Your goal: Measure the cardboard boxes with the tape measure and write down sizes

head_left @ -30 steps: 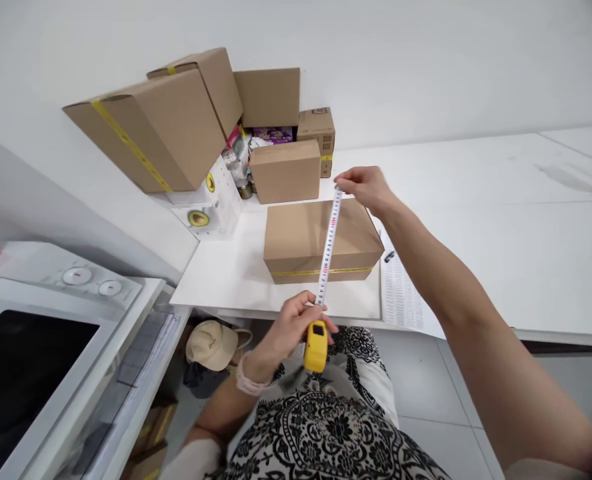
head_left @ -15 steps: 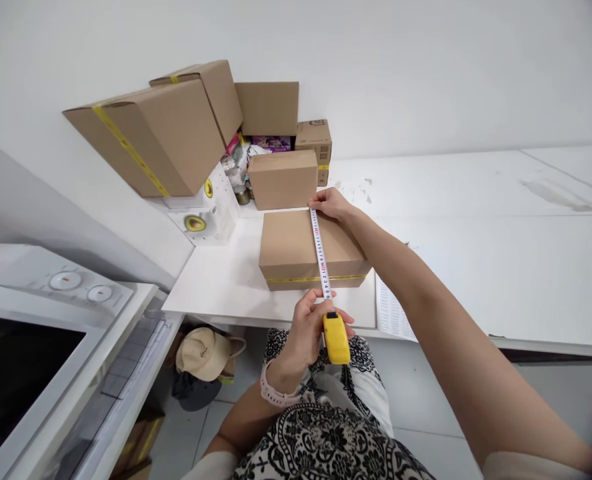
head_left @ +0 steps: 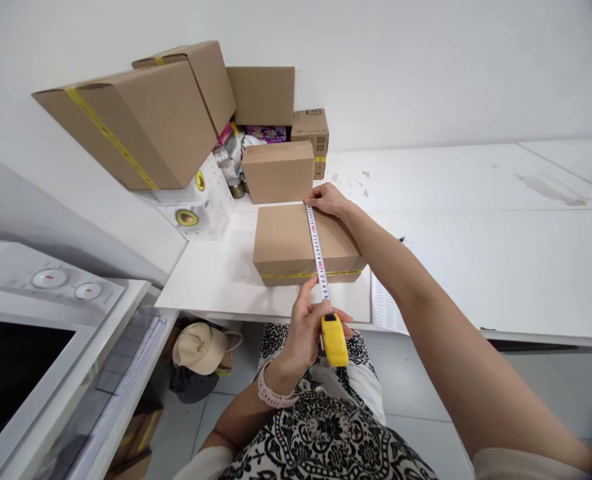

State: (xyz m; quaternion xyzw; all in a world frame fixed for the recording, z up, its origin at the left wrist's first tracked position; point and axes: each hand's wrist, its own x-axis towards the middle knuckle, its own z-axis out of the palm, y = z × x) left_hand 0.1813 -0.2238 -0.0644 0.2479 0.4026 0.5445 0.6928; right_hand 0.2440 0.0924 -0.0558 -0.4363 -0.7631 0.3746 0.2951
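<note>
Tape measure (head_left: 335,343) with a yellow case sits in the left hand (head_left: 302,337), its fingers closed around the case's front end, before the near side of a cardboard box (head_left: 282,233). The white blade (head_left: 317,248) runs across the box top to the right hand (head_left: 327,199), whose fingers pinch its end by the far edge. The box rests on the white surface (head_left: 211,280), between a printed sheet (head_left: 389,310) and avocado-printed packaging (head_left: 203,217).
</note>
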